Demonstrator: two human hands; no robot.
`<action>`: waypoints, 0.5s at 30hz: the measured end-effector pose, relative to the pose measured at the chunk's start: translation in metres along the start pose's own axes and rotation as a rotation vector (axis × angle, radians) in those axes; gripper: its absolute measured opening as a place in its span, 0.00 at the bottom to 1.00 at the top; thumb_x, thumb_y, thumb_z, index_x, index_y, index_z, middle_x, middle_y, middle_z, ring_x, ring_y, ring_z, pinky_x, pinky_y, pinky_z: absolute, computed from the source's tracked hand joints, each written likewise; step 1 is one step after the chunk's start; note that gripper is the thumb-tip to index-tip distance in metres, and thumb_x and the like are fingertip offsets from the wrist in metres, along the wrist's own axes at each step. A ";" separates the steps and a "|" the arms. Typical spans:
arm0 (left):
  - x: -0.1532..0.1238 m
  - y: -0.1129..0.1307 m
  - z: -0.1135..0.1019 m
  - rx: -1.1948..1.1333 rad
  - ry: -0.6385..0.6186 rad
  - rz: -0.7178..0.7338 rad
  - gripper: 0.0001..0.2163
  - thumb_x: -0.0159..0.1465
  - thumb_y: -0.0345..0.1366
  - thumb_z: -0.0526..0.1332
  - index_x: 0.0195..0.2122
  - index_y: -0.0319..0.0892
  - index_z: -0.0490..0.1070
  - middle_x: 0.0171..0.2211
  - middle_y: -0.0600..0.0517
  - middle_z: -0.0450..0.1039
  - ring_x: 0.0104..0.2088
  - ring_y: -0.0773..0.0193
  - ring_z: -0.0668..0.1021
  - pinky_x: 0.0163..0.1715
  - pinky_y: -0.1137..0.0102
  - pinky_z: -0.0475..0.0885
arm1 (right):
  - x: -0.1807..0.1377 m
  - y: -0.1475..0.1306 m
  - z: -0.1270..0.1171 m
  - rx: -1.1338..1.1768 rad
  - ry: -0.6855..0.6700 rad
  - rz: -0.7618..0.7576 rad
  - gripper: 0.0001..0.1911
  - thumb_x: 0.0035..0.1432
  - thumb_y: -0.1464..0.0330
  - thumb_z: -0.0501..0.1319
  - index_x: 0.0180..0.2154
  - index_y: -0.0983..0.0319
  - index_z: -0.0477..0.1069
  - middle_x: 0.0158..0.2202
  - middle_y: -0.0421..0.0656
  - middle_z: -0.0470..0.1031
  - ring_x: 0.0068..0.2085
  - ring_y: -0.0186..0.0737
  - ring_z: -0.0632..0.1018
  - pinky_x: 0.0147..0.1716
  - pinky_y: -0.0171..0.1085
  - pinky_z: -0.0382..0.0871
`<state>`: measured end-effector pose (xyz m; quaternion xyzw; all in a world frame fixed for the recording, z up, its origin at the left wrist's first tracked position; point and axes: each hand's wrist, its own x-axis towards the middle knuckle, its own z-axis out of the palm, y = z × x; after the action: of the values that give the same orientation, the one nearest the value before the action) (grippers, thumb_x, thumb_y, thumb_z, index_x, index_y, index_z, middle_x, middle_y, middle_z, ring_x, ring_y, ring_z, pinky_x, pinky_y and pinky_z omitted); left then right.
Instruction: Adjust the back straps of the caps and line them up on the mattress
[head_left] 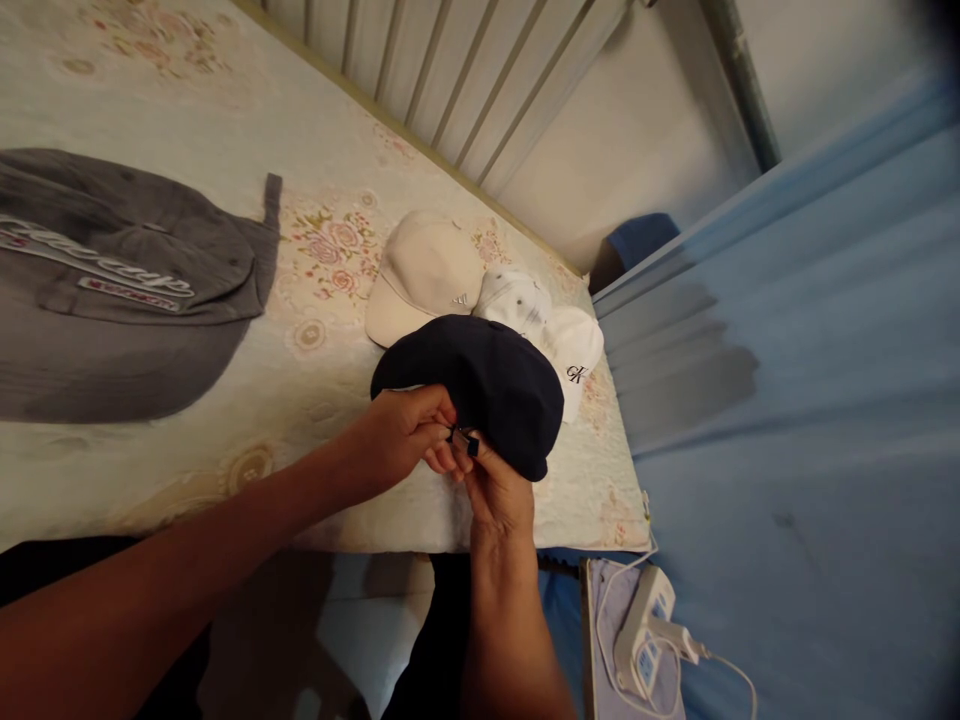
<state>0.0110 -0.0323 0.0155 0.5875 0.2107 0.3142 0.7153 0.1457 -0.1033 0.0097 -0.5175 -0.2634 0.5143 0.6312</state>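
A dark navy cap [480,365] is held up over the near part of the floral cover by both my hands. With fingertips pinched together, my left hand [401,430] grips the cap's strap beside a small dark buckle [466,441]. From below, my right hand [501,490] is closed on the cap's lower edge near that buckle, its thumb close to the strap. Just beyond the navy cap are a beige cap [431,262], a whitish cap [517,298] and a white cap with black letters [579,345]. A large grey cap [142,265] lies to the left.
The floral cover [315,340] ends at a near edge before my legs. A slatted panel [435,70] borders its far side. At right hang blue curtains [795,400]. A white power strip [645,630] with cables sits on a low surface at the lower right.
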 end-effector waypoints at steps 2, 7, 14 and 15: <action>-0.001 0.000 0.001 -0.027 -0.007 -0.023 0.02 0.61 0.29 0.55 0.31 0.42 0.63 0.24 0.53 0.78 0.25 0.63 0.82 0.26 0.70 0.78 | 0.000 0.001 0.000 0.014 0.008 0.003 0.16 0.41 0.63 0.73 0.17 0.60 0.67 0.14 0.33 0.62 0.19 0.31 0.64 0.19 0.33 0.59; -0.003 0.002 0.004 -0.081 0.022 -0.007 0.01 0.60 0.30 0.56 0.33 0.41 0.64 0.26 0.51 0.79 0.27 0.61 0.83 0.29 0.67 0.79 | 0.000 0.001 0.000 0.002 0.052 0.006 0.15 0.39 0.65 0.72 0.17 0.60 0.67 0.15 0.35 0.63 0.20 0.31 0.64 0.19 0.33 0.59; -0.004 0.007 0.007 -0.075 0.056 -0.062 0.06 0.57 0.33 0.62 0.30 0.41 0.64 0.23 0.53 0.77 0.25 0.65 0.80 0.26 0.71 0.75 | -0.002 0.006 0.000 -0.048 0.028 -0.055 0.15 0.43 0.65 0.70 0.15 0.59 0.66 0.15 0.36 0.64 0.20 0.33 0.66 0.21 0.35 0.62; -0.004 0.007 0.007 -0.054 0.068 -0.066 0.06 0.57 0.33 0.62 0.29 0.41 0.64 0.22 0.54 0.77 0.24 0.66 0.79 0.25 0.71 0.75 | -0.002 0.006 0.000 -0.057 0.014 -0.063 0.15 0.44 0.66 0.70 0.15 0.59 0.67 0.15 0.36 0.65 0.20 0.33 0.67 0.23 0.36 0.64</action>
<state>0.0111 -0.0389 0.0236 0.5498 0.2454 0.3158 0.7333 0.1426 -0.1056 0.0050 -0.5304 -0.2897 0.4827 0.6338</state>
